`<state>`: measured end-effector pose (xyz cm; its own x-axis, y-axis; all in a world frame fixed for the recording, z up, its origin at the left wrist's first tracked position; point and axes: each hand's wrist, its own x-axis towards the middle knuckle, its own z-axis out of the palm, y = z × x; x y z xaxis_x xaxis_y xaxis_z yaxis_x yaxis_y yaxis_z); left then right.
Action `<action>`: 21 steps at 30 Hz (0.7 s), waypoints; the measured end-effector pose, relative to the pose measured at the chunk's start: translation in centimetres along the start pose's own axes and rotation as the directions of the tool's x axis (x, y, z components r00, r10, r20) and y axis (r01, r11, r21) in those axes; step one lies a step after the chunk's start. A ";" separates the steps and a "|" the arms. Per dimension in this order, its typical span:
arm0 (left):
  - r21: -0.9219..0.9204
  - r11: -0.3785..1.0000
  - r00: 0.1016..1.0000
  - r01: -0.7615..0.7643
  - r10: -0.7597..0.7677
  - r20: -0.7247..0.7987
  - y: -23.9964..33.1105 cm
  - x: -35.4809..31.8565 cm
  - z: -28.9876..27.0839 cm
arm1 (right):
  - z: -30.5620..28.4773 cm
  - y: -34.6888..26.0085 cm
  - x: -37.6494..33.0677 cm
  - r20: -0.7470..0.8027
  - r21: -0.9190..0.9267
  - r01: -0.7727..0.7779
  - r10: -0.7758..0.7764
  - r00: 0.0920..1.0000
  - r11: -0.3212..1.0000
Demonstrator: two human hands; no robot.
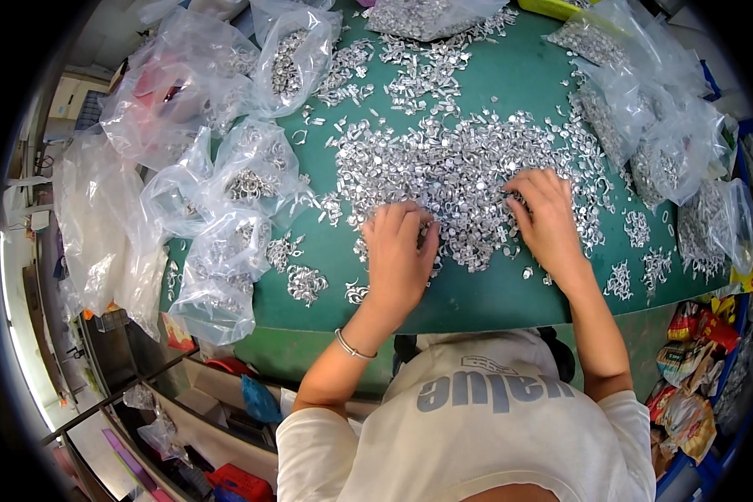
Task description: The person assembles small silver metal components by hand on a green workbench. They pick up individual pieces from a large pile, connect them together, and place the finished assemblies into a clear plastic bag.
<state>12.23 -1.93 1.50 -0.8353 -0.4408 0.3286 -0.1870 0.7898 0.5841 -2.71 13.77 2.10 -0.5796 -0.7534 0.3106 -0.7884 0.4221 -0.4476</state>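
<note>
Both hands, left (397, 251) and right (548, 213), rest flat, unclenched, on the metal pieces (443, 167).

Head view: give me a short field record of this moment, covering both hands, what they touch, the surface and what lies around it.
Left hand: left hand palm down, fingers curled on the near edge of the pile of small silvery metal pieces
Right hand: right hand palm down, flat on the same pile, farther right
Wrist: thin metal bracelet on the left wrist
Surface: green table top
Left side: clear plastic bags holding metal pieces
Right side: more clear plastic bags of pieces
Grip: neither hand visibly encloses anything
</note>
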 end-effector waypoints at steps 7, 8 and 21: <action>-0.213 0.976 0.990 0.033 -0.061 -0.128 -0.1 -1.3 -0.8 | 0.6 -0.2 0.0 0.031 -0.008 0.016 -0.016 0.999 1.000; -0.209 0.973 0.983 0.096 -0.126 -0.136 -0.3 -1.5 -1.4 | 0.5 -0.1 -0.1 0.025 -0.005 0.010 -0.009 1.000 1.000; 0.374 0.820 0.897 0.433 -0.351 -0.269 -9.8 -4.8 -8.5 | -0.6 -1.2 -1.7 0.010 0.018 -0.004 0.004 1.000 1.000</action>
<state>22.49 -11.18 0.44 -0.5441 -0.7875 0.2896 -0.7089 0.6161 0.3433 -0.89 14.85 2.56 -0.5809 -0.7564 0.3006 -0.7819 0.4160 -0.4643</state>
